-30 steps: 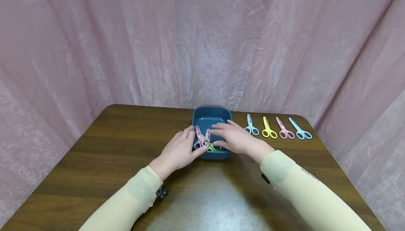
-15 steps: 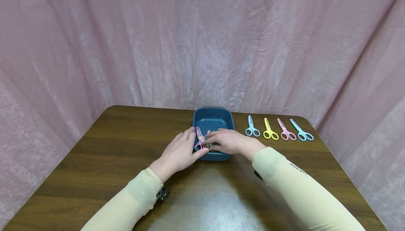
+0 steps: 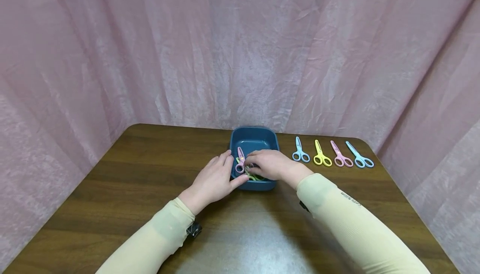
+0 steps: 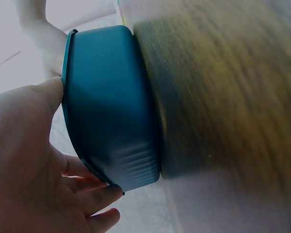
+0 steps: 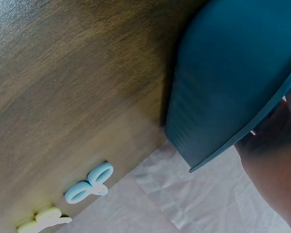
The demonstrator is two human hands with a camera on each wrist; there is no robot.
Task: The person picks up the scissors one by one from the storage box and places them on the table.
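Observation:
A blue plastic bin (image 3: 255, 185) stands near the back of the table with scissors inside. My left hand (image 3: 211, 180) holds its near-left corner, thumb on the front rim and fingers along the left rim; the left wrist view shows this hand (image 4: 34, 160) against the bin wall (image 4: 109, 104). My right hand (image 3: 271, 164) reaches in over the right rim. Its curled fingers pinch the handle side of pink scissors (image 3: 241, 157), hiding one loop. Green scissors (image 3: 252, 178) lie beneath, partly covered. In the right wrist view the bin wall (image 5: 223, 92) hides the fingertips.
Right of the bin, a row lies on the wooden table (image 3: 168, 157): light blue scissors (image 3: 300, 154), yellow scissors (image 3: 321, 157), another pink pair of scissors (image 3: 340, 158) and blue scissors (image 3: 359, 158). A pink curtain (image 3: 240, 49) hangs right behind the table's back edge.
My right hand has moved lower into the bin and its fingers have curled in. The pink scissors have shifted slightly up and to the right. My left hand keeps its place on the bin.

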